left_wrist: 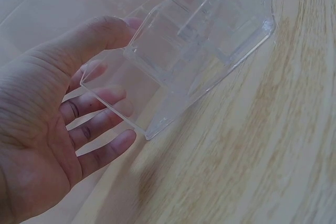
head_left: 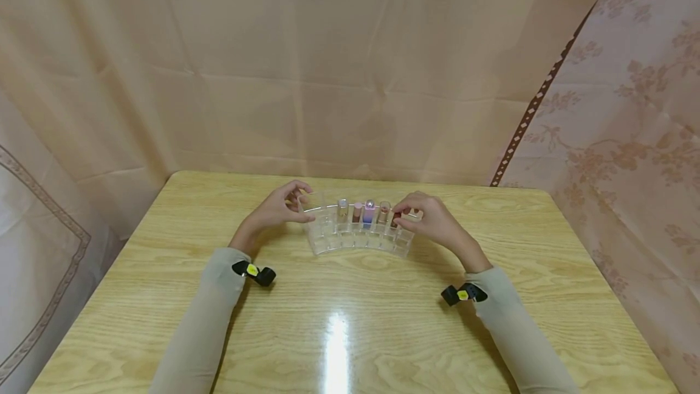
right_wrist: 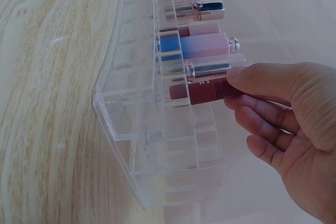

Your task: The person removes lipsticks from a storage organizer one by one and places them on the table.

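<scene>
A clear, curved lipstick organizer (head_left: 328,242) with stepped rows of compartments stands on the table. My left hand (head_left: 276,205) holds its left end, thumb at the upper edge and fingers behind the transparent end wall (left_wrist: 126,103). Near the other end, my right hand (head_left: 432,217) pinches the top of a dark red lip gloss tube (right_wrist: 203,92) between thumb and fingers. The tube's lower end is inside a compartment of the back row. Beside it in that row stand a clear-capped lipstick (right_wrist: 210,69), a pink-and-blue tube (right_wrist: 205,47), a pink-capped tube (right_wrist: 202,30) and a gold lipstick (right_wrist: 202,10).
The wooden table (head_left: 339,290) extends in front of the organizer, with a bright light reflection on it. A beige curtain (head_left: 339,78) hangs behind the table's back edge, and a floral cloth (head_left: 629,138) hangs on the right. Each wrist wears a small black camera (head_left: 265,276).
</scene>
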A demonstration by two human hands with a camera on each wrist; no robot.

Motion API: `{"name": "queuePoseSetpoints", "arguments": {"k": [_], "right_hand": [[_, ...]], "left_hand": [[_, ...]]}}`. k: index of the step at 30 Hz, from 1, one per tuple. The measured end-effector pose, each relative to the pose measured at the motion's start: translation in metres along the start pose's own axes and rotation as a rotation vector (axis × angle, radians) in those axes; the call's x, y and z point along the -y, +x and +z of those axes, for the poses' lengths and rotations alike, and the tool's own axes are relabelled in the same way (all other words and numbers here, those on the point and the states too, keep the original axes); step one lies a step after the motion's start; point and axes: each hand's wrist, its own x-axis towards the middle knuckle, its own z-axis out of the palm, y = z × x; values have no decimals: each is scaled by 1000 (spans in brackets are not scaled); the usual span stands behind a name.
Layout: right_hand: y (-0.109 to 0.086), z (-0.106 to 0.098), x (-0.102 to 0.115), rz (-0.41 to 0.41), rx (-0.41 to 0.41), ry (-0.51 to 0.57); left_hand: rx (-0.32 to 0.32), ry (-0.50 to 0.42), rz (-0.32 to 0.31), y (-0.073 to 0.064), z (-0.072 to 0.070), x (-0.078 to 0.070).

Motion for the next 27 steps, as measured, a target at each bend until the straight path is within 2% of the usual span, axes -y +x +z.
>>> {"name": "queuePoseSetpoints", "arguments": {"k": [9,19,27], "right_hand": [[-1,-1,3,7,-18,-4],[-2,-4,6,-29,-71,-39],[-3,-5,6,-38,-83,-48]], "left_hand": [[-3,-2,10,0,1,0],[-3,-14,11,0,1,-1],[-9,-6,11,0,2,1]]}}
